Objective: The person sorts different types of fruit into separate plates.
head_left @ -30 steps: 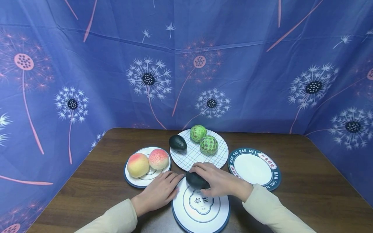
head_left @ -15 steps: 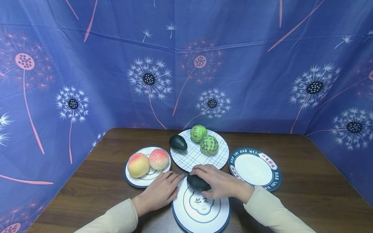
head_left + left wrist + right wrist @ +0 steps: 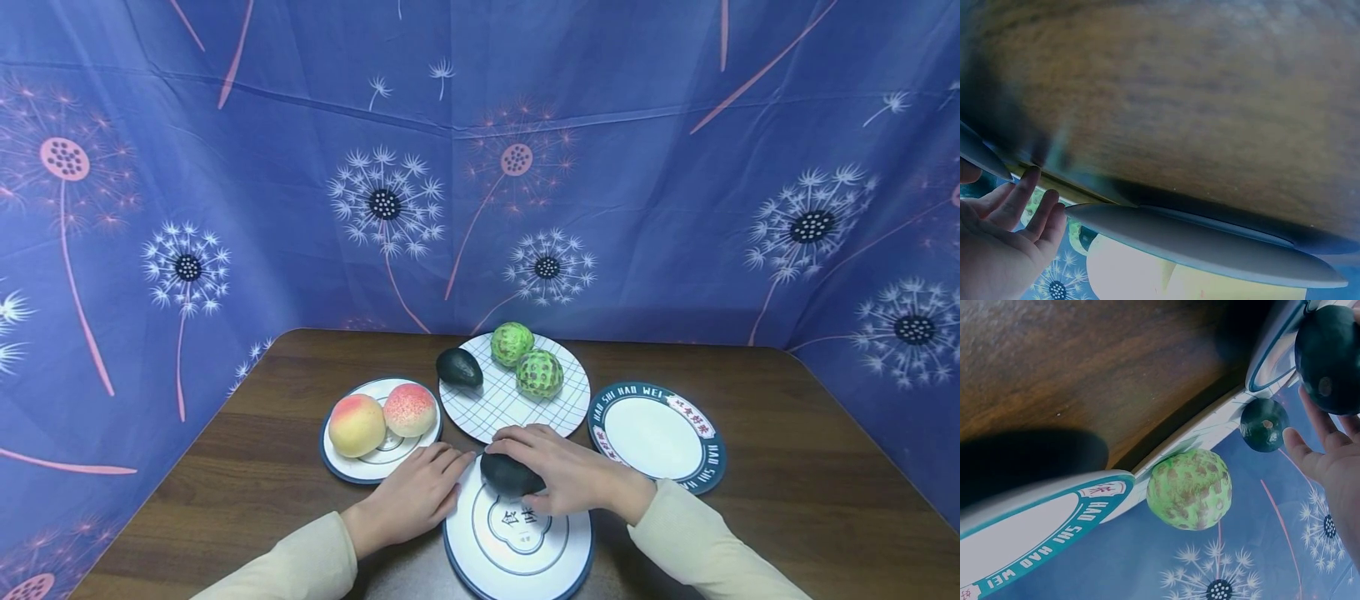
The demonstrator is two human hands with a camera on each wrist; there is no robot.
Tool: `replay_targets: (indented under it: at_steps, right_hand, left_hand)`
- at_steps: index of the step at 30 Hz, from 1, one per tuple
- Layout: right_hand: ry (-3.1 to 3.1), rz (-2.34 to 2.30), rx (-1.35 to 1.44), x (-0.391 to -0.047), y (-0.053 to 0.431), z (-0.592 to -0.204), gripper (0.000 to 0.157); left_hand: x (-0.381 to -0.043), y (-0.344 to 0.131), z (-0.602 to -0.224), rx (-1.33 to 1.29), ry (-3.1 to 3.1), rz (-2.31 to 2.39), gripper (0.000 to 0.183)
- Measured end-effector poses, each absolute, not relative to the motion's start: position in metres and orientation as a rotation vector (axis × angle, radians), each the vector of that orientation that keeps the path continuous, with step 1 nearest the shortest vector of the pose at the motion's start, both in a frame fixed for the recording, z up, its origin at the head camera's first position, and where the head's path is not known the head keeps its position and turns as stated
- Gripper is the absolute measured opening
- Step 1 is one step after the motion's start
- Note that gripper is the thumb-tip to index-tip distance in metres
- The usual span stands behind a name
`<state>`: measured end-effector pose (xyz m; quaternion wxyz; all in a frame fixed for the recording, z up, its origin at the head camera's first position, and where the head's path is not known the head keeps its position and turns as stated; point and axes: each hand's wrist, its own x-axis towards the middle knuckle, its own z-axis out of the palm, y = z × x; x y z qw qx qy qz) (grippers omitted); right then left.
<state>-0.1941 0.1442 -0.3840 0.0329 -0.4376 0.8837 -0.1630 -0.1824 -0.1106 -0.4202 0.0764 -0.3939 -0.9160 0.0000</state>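
Observation:
My right hand grips a dark green avocado from above, over the far part of the blue-rimmed white plate nearest me. The right wrist view shows the held avocado at the upper right, with the thumb and fingers against it. Whether it touches the plate is hard to tell. My left hand lies with extended fingers at that plate's left edge, holding nothing; its fingertips reach the rim. The left wrist view shows these fingers between two plate edges.
Two peaches sit on a small plate at left. Behind, a checkered plate bears another avocado and two green custard apples. A teal-rimmed plate stands at right. Blue cloth hangs behind the table.
The right hand and the avocado have shifted very slightly toward me over the near plate. The left hand and the other fruit stay in place.

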Motion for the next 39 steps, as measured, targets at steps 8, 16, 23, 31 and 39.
replay_targets:
  at_steps: [8,16,23,31,39]
  right_hand:
    - [2.714,-0.501,-1.341,-0.194,0.143,-0.385,0.070]
    - [2.725,-0.537,-1.312,-0.195,0.144,-0.382,0.064]
    - [2.776,-0.578,-1.354,-0.199,0.143,-0.378,0.054]
    - [2.851,-0.575,-1.378,-0.209,0.138,-0.374,0.052]
    - [2.908,-0.623,-1.380,-0.225,0.133,-0.371,0.049]
  left_hand:
    - [-0.183,-0.111,-0.420,-1.181,-2.764,-0.003,0.046]
    - [-0.183,-0.110,-0.420,-1.177,-2.774,-0.006,0.045]
    - [-0.183,-0.111,-0.421,-1.181,-2.767,-0.015,0.045]
    - [-0.183,-0.111,-0.421,-1.189,-2.755,-0.022,0.045]
    - [-0.184,-0.110,-0.422,-1.197,-2.732,-0.014,0.044]
